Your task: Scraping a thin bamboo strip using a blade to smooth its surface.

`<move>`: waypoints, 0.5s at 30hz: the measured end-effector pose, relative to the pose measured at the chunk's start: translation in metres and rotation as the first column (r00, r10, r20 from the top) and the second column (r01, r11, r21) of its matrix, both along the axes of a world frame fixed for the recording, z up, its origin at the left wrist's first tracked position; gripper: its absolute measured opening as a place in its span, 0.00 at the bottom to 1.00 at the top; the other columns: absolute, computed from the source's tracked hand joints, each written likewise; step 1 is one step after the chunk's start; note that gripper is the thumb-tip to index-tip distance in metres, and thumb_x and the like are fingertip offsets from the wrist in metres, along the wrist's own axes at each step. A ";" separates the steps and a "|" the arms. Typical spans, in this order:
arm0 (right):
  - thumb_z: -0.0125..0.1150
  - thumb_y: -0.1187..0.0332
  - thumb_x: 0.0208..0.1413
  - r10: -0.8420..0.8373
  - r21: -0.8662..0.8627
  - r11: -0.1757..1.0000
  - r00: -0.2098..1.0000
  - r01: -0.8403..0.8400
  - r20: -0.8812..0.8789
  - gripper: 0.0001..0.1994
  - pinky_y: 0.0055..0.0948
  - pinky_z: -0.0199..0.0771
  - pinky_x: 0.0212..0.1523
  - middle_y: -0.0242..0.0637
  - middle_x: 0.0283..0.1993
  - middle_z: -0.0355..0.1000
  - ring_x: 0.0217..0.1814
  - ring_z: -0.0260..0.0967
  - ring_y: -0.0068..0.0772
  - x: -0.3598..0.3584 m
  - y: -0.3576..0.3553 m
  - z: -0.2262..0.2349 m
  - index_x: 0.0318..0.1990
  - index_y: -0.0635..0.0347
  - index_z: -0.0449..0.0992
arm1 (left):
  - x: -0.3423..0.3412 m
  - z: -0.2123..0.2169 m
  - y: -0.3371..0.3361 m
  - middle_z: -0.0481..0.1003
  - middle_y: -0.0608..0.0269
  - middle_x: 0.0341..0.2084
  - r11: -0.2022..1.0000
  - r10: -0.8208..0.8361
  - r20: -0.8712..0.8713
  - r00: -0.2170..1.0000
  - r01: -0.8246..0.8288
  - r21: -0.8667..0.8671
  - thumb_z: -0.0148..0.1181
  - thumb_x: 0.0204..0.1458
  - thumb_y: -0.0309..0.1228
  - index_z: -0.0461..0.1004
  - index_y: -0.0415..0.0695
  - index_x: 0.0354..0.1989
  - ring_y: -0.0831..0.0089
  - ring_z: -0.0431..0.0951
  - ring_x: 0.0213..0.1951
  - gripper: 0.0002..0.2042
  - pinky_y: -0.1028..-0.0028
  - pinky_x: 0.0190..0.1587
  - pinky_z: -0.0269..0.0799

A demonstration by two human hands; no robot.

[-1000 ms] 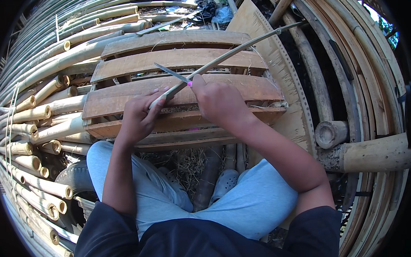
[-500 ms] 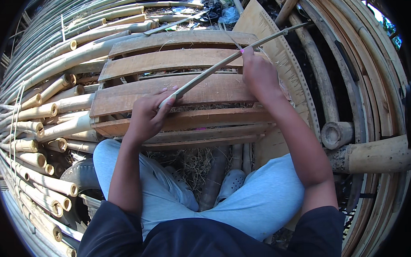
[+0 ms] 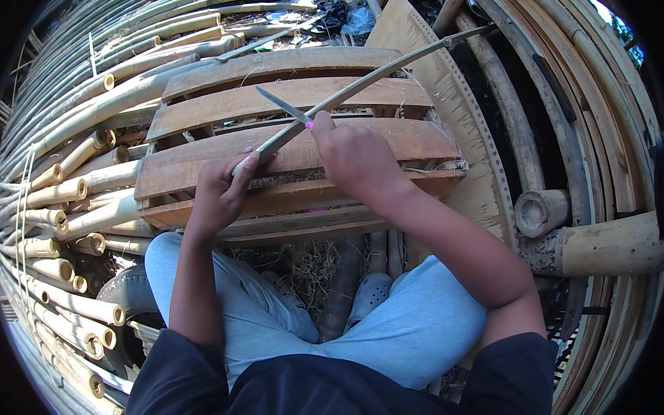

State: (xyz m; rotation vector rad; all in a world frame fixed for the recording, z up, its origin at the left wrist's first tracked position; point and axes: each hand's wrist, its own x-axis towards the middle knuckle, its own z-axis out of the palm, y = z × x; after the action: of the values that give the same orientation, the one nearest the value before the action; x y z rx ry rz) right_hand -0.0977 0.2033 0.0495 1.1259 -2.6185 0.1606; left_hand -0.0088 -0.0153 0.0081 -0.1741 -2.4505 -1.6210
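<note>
A long thin bamboo strip slants from the upper right down to my left hand, which grips its near end over a wooden pallet. My right hand is closed on the handle of a knife, and its blade points up and left, lying against the strip just above my left hand. Both hands hover over the pallet's middle slats.
Stacks of cut bamboo poles fill the left side. Curved bamboo strips and thick bamboo stubs stand at the right. A flat board lies behind the pallet. My legs in light blue trousers and grey clogs are below.
My right hand slid out along the strip to the upper right half a second ago and has come back down close to my left hand, the knife blade showing again.
</note>
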 end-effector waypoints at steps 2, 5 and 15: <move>0.49 0.66 0.67 0.058 0.015 0.998 0.998 -0.058 0.014 0.09 0.39 0.80 0.22 0.43 0.19 0.75 0.22 0.79 0.44 0.002 -0.001 0.001 0.36 0.62 0.66 | -0.002 -0.003 0.000 0.82 0.52 0.36 1.000 0.002 -0.040 0.999 -0.002 0.005 0.50 0.68 0.34 0.80 0.35 0.46 0.71 0.81 0.39 0.15 0.73 0.47 0.72; 0.48 0.67 0.67 -0.183 0.016 0.983 0.981 0.184 -0.065 0.08 0.40 0.81 0.23 0.43 0.20 0.76 0.24 0.80 0.45 -0.050 0.034 0.008 0.38 0.63 0.67 | -0.002 0.000 0.007 0.82 0.52 0.36 0.998 -0.010 -0.078 0.997 0.015 0.056 0.50 0.68 0.34 0.80 0.35 0.46 0.72 0.80 0.38 0.15 0.74 0.45 0.72; 0.47 0.71 0.65 -0.213 -0.009 0.977 0.973 0.213 -0.085 0.06 0.44 0.82 0.27 0.49 0.24 0.77 0.28 0.80 0.49 -0.057 0.039 0.015 0.39 0.65 0.68 | 0.001 0.003 0.000 0.83 0.54 0.38 0.999 -0.019 -0.036 0.999 0.017 -0.043 0.48 0.69 0.37 0.79 0.36 0.49 0.75 0.79 0.40 0.17 0.75 0.51 0.70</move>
State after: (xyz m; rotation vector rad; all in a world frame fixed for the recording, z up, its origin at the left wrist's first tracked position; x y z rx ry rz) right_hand -0.1545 0.2426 0.0645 0.8246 -2.6394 0.0656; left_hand -0.0074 -0.0148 0.0114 -0.2303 -2.4650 -1.5593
